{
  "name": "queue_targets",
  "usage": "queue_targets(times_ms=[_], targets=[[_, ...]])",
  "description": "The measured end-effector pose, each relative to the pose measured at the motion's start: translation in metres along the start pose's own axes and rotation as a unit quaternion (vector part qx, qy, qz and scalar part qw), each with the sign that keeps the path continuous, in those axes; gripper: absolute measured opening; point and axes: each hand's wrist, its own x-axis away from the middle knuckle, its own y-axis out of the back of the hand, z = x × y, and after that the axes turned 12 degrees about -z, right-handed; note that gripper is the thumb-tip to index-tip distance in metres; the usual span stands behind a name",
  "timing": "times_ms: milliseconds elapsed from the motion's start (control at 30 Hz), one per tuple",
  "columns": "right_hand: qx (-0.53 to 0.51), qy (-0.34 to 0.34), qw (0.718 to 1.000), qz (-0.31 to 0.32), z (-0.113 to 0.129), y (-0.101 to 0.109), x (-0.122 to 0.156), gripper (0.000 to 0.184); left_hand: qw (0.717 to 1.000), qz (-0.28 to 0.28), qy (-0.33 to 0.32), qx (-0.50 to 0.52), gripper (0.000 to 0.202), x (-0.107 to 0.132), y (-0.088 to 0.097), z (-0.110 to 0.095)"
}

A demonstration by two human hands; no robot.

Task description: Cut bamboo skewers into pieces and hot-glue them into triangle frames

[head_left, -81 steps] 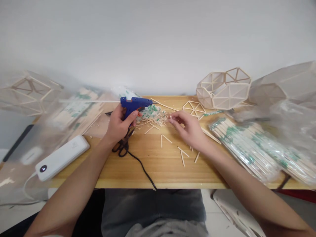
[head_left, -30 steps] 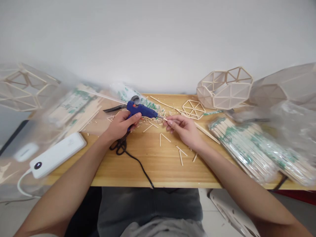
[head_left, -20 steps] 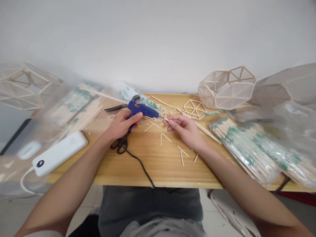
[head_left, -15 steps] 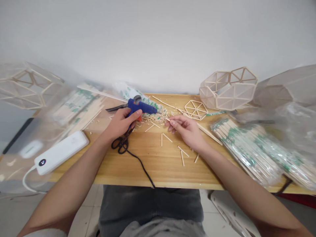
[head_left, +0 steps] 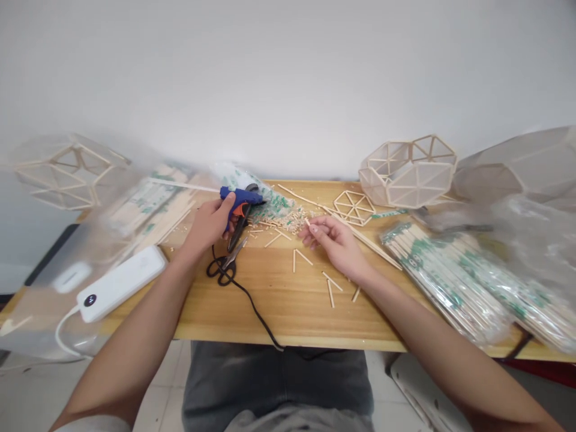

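Observation:
My left hand [head_left: 212, 223] is wrapped round the handle of a blue hot glue gun [head_left: 243, 195], its nozzle pointing right and a long white glue stick [head_left: 184, 184] sticking out of its back. Black scissors [head_left: 224, 268] lie just below, near the gun's black cord [head_left: 254, 306]. My right hand [head_left: 335, 243] pinches a short wooden stick [head_left: 308, 222] between thumb and fingers, apart from the nozzle. Several short cut sticks [head_left: 302, 257] lie on the wooden table [head_left: 270, 312] below, some touching in pairs. A flat hexagon of sticks [head_left: 353, 207] rests behind the right hand.
A pile of stick scraps [head_left: 281, 221] sits beside a plastic bag [head_left: 245, 177]. Polygonal stick frames stand at the right [head_left: 407, 171] and left [head_left: 72, 171]. Packs of sticks [head_left: 445, 279] lie right; a white power bank [head_left: 121, 283] lies left.
The glue gun has swung left and away from the stick in my right hand, and it is turned differently. My right hand stays nearly in place. The whole view has shifted slightly.

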Motion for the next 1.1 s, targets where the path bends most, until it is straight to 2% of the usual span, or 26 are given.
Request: queue_targets(times_ms=[100,200,333,433,533,600,667,733,800,933,1000,1100], targets=[[0.049,0.036,0.998,-0.013,-0.001,0.001,0.0,0.042,0.993,-0.04,-0.057,-0.095,0.056,0.001,0.002,-0.003],[0.103,0.078,0.991,-0.027,0.0,0.003,-0.001,0.039,0.962,-0.088,-0.137,-0.22,0.053,0.003,0.002,-0.006],[0.107,0.077,0.991,-0.02,0.001,0.002,0.0,0.035,0.921,-0.093,-0.147,-0.348,0.05,0.006,0.001,-0.012],[0.09,0.069,0.993,-0.015,0.001,0.0,0.002,0.035,0.907,-0.126,-0.146,-0.375,0.043,0.011,0.003,-0.017],[0.074,0.054,0.996,-0.011,0.001,-0.004,0.004,0.035,0.905,-0.161,-0.215,-0.331,0.032,0.02,0.002,-0.02],[0.062,0.04,0.997,-0.008,0.002,-0.007,0.007,0.035,0.91,-0.115,-0.305,-0.256,0.028,0.031,-0.002,-0.022],[0.049,0.025,0.998,-0.001,0.003,-0.01,0.009,0.036,0.908,-0.011,-0.382,-0.169,0.026,0.044,-0.01,-0.024],[0.039,0.015,0.999,0.004,0.004,-0.012,0.012,0.035,0.901,0.088,-0.413,-0.098,0.023,0.058,-0.021,-0.026],[0.033,0.007,0.999,0.004,0.004,-0.015,0.015,0.034,0.904,0.14,-0.401,-0.051,0.023,0.069,-0.032,-0.027],[0.019,-0.007,1.0,-0.01,0.004,-0.019,0.019,0.035,0.936,0.195,-0.289,0.045,0.015,0.08,-0.045,-0.027],[0.021,-0.016,1.0,-0.015,0.005,-0.018,0.02,0.034,0.942,0.209,-0.246,0.09,0.013,0.081,-0.046,-0.026],[0.046,-0.024,0.999,-0.007,0.007,-0.014,0.019,0.029,0.948,0.203,-0.224,0.099,0.014,0.078,-0.044,-0.026]])
